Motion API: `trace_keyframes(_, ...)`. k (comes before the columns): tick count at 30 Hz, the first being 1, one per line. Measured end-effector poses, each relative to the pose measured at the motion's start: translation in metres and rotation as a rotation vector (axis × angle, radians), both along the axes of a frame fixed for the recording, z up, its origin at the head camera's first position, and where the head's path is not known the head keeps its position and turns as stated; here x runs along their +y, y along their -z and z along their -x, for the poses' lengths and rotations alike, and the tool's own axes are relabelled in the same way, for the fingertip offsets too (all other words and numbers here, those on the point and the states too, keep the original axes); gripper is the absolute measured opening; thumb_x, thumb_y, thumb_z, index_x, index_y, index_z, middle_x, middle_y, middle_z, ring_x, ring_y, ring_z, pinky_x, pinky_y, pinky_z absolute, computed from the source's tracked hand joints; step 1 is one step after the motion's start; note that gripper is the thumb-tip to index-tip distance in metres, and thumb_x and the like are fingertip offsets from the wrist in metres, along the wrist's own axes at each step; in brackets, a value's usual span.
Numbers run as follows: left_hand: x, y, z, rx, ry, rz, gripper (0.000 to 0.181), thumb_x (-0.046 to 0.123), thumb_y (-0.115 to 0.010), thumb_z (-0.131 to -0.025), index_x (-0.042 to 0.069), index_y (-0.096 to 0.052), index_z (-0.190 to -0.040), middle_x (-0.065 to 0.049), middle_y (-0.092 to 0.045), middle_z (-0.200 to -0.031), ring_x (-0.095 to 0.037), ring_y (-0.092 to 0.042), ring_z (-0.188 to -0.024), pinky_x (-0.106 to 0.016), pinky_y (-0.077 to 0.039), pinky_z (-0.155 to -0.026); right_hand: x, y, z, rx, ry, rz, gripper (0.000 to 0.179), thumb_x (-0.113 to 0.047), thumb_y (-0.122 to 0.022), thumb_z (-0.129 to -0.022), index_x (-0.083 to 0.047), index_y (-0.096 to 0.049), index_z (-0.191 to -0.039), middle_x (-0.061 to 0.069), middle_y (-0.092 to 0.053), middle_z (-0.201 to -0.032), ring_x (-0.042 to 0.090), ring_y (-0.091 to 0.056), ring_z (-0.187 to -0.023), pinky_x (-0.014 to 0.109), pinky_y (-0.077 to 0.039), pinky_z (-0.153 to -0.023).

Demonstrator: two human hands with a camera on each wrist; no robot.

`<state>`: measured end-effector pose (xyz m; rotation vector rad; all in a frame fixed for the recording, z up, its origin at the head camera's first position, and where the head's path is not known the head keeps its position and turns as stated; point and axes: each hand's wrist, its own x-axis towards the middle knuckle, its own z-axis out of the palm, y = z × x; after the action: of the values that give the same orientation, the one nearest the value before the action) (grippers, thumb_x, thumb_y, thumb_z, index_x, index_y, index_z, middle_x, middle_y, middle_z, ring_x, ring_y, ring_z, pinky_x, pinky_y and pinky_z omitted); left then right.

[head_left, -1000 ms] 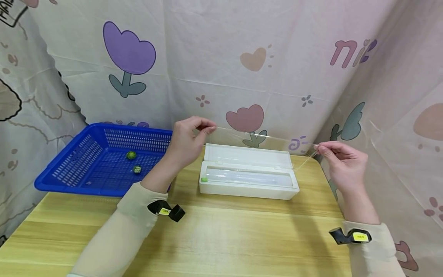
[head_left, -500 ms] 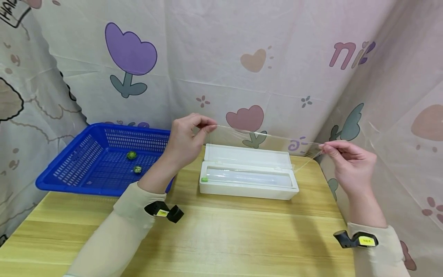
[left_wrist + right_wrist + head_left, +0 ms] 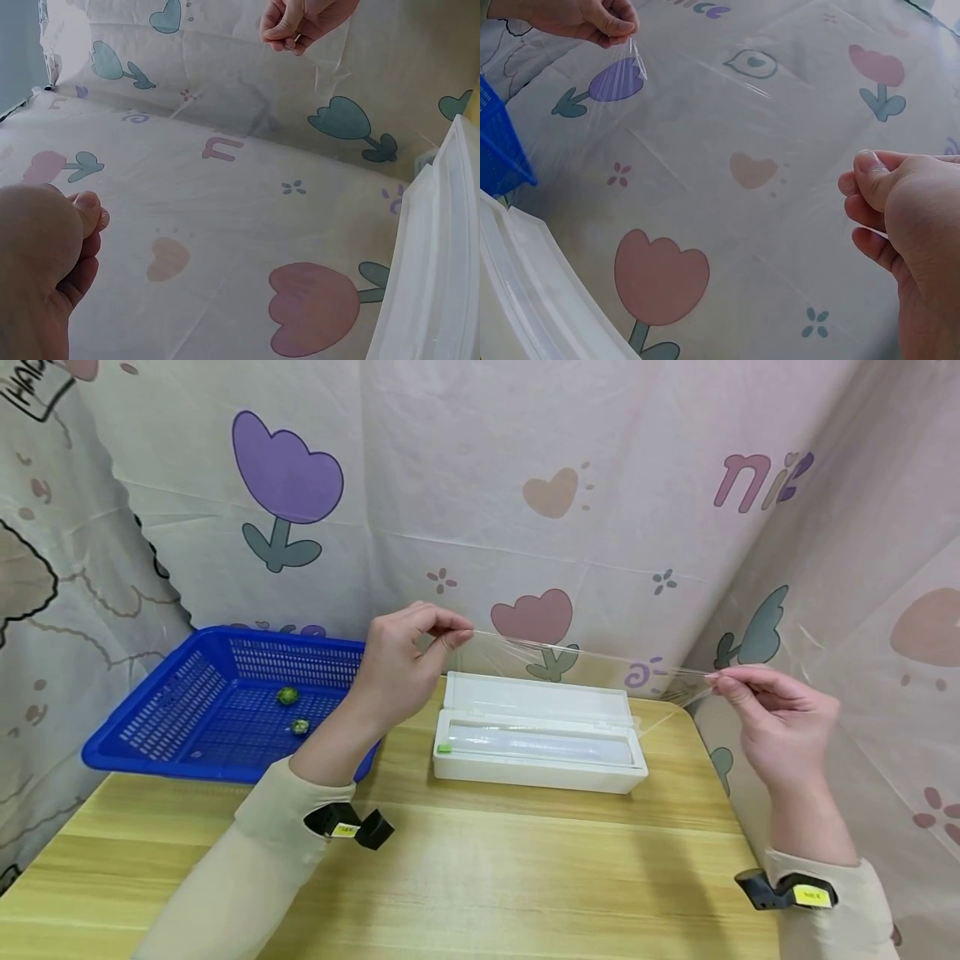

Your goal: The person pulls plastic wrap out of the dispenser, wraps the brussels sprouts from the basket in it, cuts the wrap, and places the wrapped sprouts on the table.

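Clear plastic wrap (image 3: 585, 653) stretches in the air between both hands, its top edge nearly taut and sloping down to the right. The left hand (image 3: 408, 660) pinches one corner between thumb and forefinger; gathered folds of the wrap show below those fingertips in the right wrist view. At the other corner, the right hand (image 3: 783, 722) pinches the wrap in the same way. Below the film sits a white wrap dispenser box (image 3: 540, 775) with its lid (image 3: 536, 700) raised and a roll of wrap (image 3: 540, 743) inside. A small green slider (image 3: 444, 748) lies at its left front edge.
A blue plastic basket (image 3: 168, 768) stands at the table's left, partly behind the left forearm. In it lie two small green wrapped-looking balls (image 3: 287, 695). A patterned curtain (image 3: 450, 460) hangs behind and beside the wooden table (image 3: 495, 877).
The right hand has moved to the right, drawing the wrap's top edge wider. The left hand has shifted only slightly up. Box and basket stay in place.
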<state>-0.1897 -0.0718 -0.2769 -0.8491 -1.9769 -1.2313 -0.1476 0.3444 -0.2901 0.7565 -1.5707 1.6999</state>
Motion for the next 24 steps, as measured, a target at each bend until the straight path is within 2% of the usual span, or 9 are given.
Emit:
trace_keyframes(6, -0.001, -0.005, -0.007, 0.05, 0.013, 0.003, 0.004, 0.0, -0.078, -0.095, 0.003, -0.079, -0.096, -0.003, -0.076, -0.091, -0.012, -0.067, -0.084, -0.025, -0.05, -0.07, -0.002, -0.005, -0.008, 0.02, -0.02, 0.029, 0.019, 0.03, -0.074, -0.08, 0.036, -0.059, -0.088, 0.024, -0.075, -0.085, 0.025, -0.077, -0.078, 0.027, -0.061, -0.076)
trace_keyframes(12, -0.003, -0.008, -0.015, 0.079, 0.026, 0.011, 0.004, 0.001, -0.078, -0.095, 0.004, -0.079, -0.096, -0.004, -0.076, -0.091, -0.012, -0.068, -0.086, -0.024, -0.052, -0.073, -0.003, -0.008, -0.016, 0.05, -0.028, 0.032, 0.012, 0.036, -0.068, -0.078, 0.036, -0.059, -0.087, 0.027, -0.074, -0.085, 0.027, -0.076, -0.077, 0.027, -0.061, -0.076)
trace_keyframes(19, -0.005, -0.007, -0.025, 0.061, 0.058, 0.006, 0.004, 0.0, -0.078, -0.094, 0.004, -0.079, -0.097, -0.005, -0.076, -0.092, -0.011, -0.068, -0.084, -0.022, -0.053, -0.071, -0.004, -0.01, -0.026, 0.089, -0.089, 0.013, 0.013, 0.034, -0.07, -0.079, 0.035, -0.06, -0.086, 0.03, -0.073, -0.086, 0.03, -0.075, -0.081, 0.027, -0.061, -0.08)
trace_keyframes(24, -0.008, -0.005, -0.032, 0.05, 0.086, 0.0, 0.007, -0.003, -0.079, -0.093, 0.003, -0.079, -0.096, -0.001, -0.075, -0.092, -0.011, -0.068, -0.084, -0.025, -0.056, -0.074, -0.007, -0.01, -0.032, 0.12, -0.122, 0.008, 0.015, 0.032, -0.073, -0.078, 0.035, -0.059, -0.084, 0.03, -0.073, -0.083, 0.03, -0.074, -0.08, 0.027, -0.06, -0.079)
